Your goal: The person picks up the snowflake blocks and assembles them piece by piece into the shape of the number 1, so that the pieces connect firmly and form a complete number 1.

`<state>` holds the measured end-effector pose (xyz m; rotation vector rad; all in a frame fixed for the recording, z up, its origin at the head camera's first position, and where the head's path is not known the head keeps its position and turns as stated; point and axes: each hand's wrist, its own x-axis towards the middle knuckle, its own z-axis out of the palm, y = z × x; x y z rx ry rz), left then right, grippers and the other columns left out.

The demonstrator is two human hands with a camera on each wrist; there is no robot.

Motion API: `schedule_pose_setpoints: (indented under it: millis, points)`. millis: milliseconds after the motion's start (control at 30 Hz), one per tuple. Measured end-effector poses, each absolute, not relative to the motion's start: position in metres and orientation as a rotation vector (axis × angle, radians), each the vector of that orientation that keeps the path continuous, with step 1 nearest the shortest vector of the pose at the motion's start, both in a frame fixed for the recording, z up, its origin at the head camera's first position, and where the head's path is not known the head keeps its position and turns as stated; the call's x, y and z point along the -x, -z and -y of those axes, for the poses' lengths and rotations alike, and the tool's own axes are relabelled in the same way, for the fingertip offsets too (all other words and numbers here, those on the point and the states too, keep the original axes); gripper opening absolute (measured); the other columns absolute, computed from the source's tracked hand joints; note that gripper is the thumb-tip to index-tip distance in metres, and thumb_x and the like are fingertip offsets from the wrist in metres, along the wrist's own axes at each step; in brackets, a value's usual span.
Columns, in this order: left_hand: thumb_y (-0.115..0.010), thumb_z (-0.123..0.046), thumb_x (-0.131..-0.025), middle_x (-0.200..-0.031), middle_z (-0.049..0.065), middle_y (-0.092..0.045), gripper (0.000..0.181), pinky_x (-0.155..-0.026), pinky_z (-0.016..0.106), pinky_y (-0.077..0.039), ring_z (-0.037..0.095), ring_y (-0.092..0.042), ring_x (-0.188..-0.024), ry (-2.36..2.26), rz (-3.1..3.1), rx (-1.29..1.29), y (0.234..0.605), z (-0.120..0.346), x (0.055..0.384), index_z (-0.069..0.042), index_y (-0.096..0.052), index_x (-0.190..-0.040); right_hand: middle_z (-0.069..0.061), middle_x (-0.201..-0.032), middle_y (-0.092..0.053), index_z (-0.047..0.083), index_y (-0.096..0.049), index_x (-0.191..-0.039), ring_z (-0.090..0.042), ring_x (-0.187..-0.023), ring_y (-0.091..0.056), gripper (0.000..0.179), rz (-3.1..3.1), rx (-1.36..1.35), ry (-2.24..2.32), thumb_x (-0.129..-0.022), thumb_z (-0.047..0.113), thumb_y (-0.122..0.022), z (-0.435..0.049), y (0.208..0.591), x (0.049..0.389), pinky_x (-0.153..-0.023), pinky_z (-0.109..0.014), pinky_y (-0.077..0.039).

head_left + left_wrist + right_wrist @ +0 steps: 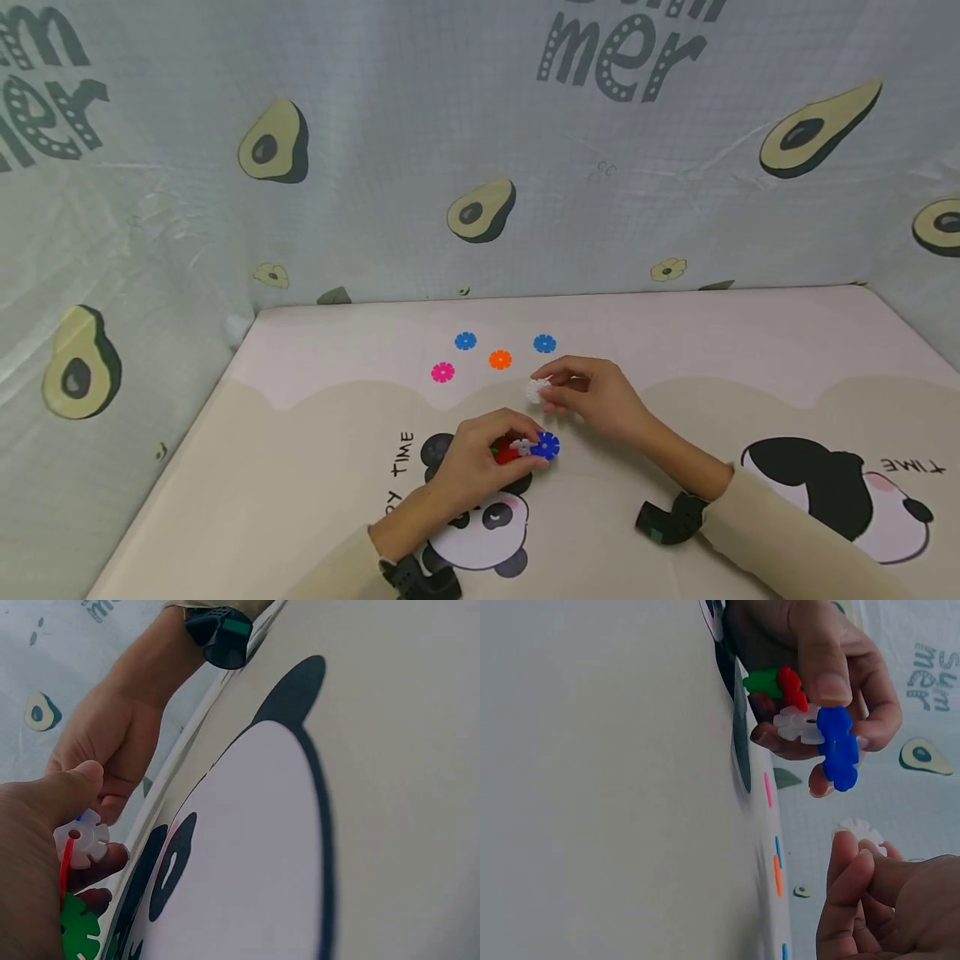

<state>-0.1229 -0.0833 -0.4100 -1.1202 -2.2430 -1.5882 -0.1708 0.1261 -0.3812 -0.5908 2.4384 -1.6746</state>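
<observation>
Low in the middle of the head view, my left hand (pixel 483 458) grips a chain of joined notched plastic discs. In the right wrist view the chain shows a green disc (pixel 762 682), a red disc (pixel 791 687), a white disc (pixel 799 724) and a blue disc (pixel 838 748) at the free end. My right hand (pixel 596 393) pinches a separate white disc (pixel 536 390) between thumb and fingers, a little above the table and apart from the chain. The left fingers partly cover the green and red discs in the head view.
Beyond the hands, a pink disc (pixel 442 372), an orange disc (pixel 500 359) and two blue discs, one to the left (pixel 465 341) and another to the right (pixel 544 343), lie flat on the printed table cover (pixel 315 467). An avocado-print curtain (pixel 375 167) hangs behind.
</observation>
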Motion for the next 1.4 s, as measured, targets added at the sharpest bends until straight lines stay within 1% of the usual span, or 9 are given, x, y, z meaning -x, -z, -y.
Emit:
schedule_pose_setpoints:
  millis: [167, 300, 533, 633, 767, 933, 1133, 1300, 1400]
  points:
    - [-0.081, -0.008, -0.076, -0.098, 0.002, -0.069, 0.025, -0.068, 0.024, -0.053, 0.013, -0.063, -0.085, 1.559, 2.262, 1.086, 0.411, 0.082, 0.124, -0.010, -0.066, -0.097, -0.007, -0.087, -0.068, 0.010, -0.069, -0.107, -0.023, -0.075, -0.069, 0.020, -2.431, 0.600, 1.713, -0.087, 0.011, -0.070, -0.134, 0.378, 0.164, -0.069, -0.029, -0.055]
    - [-0.082, -0.007, -0.074, -0.095, 0.004, -0.069, 0.026, -0.065, 0.026, -0.053, 0.015, -0.062, -0.081, 1.525, 2.277, 1.065, 0.411, 0.081, 0.125, -0.008, -0.067, -0.095, -0.007, -0.087, -0.068, 0.010, -0.070, -0.106, -0.024, -0.076, -0.069, 0.019, -2.426, 0.594, 1.744, -0.088, 0.014, -0.070, -0.141, 0.377, 0.159, -0.068, -0.030, -0.055]
    - [-0.081, -0.009, -0.077, -0.096, 0.003, -0.069, 0.024, -0.065, 0.024, -0.053, 0.012, -0.061, -0.081, 1.506, 2.265, 1.082, 0.409, 0.082, 0.126, -0.009, -0.067, -0.097, -0.004, -0.083, -0.069, 0.010, -0.070, -0.105, -0.024, -0.073, -0.068, 0.019, -2.471, 0.584, 1.716, -0.087, 0.017, -0.071, -0.152, 0.378, 0.147, -0.065, -0.031, -0.054]
    - [-0.080, -0.010, -0.077, -0.097, 0.003, -0.069, 0.024, -0.065, 0.025, -0.053, 0.013, -0.061, -0.080, 1.520, 2.269, 1.072, 0.408, 0.081, 0.125, -0.009, -0.067, -0.097, -0.005, -0.084, -0.069, 0.011, -0.070, -0.105, -0.024, -0.073, -0.068, 0.019, -2.466, 0.577, 1.718, -0.087, 0.016, -0.071, -0.155, 0.378, 0.142, -0.064, -0.031, -0.054]
    - [-0.081, -0.009, -0.077, -0.097, 0.003, -0.069, 0.025, -0.068, 0.025, -0.053, 0.013, -0.062, -0.083, 1.521, 2.273, 1.053, 0.409, 0.081, 0.125, -0.009, -0.067, -0.098, -0.006, -0.086, -0.069, 0.013, -0.070, -0.105, -0.025, -0.072, -0.067, 0.018, -2.447, 0.592, 1.722, -0.087, 0.014, -0.071, -0.159, 0.378, 0.135, -0.063, -0.032, -0.055]
    - [-0.082, -0.008, -0.075, -0.097, 0.005, -0.069, 0.027, -0.070, 0.027, -0.054, 0.016, -0.063, -0.084, 1.518, 2.262, 1.038, 0.411, 0.081, 0.124, -0.008, -0.067, -0.098, -0.004, -0.085, -0.069, 0.012, -0.071, -0.105, -0.025, -0.070, -0.066, 0.018, -2.428, 0.643, 1.712, -0.087, 0.014, -0.070, -0.160, 0.380, 0.130, -0.059, -0.032, -0.053]
    - [-0.080, -0.011, -0.077, -0.099, 0.002, -0.069, 0.026, -0.066, 0.024, -0.053, 0.013, -0.060, -0.080, 1.518, 2.288, 1.014, 0.411, 0.082, 0.122, -0.010, -0.066, -0.099, -0.005, -0.081, -0.069, 0.010, -0.071, -0.105, -0.024, -0.069, -0.066, 0.019, -2.401, 0.632, 1.728, -0.087, 0.014, -0.071, -0.161, 0.384, 0.128, -0.057, -0.030, -0.051]
    - [-0.079, -0.014, -0.080, -0.100, 0.000, -0.068, 0.025, -0.064, 0.023, -0.051, 0.011, -0.059, -0.079, 1.511, 2.286, 1.010, 0.410, 0.083, 0.122, -0.012, -0.066, -0.101, -0.005, -0.080, -0.069, 0.015, -0.072, -0.103, -0.024, -0.066, -0.066, 0.018, -2.399, 0.645, 1.723, -0.086, 0.016, -0.072, -0.160, 0.385, 0.127, -0.052, -0.027, -0.048]
    - [-0.079, -0.013, -0.080, -0.101, 0.000, -0.068, 0.025, -0.062, 0.023, -0.051, 0.011, -0.058, -0.079, 1.505, 2.271, 1.013, 0.410, 0.083, 0.122, -0.012, -0.066, -0.101, -0.004, -0.079, -0.069, 0.015, -0.072, -0.103, -0.024, -0.064, -0.065, 0.018, -2.403, 0.653, 1.714, -0.085, 0.016, -0.073, -0.160, 0.386, 0.126, -0.050, -0.026, -0.046]
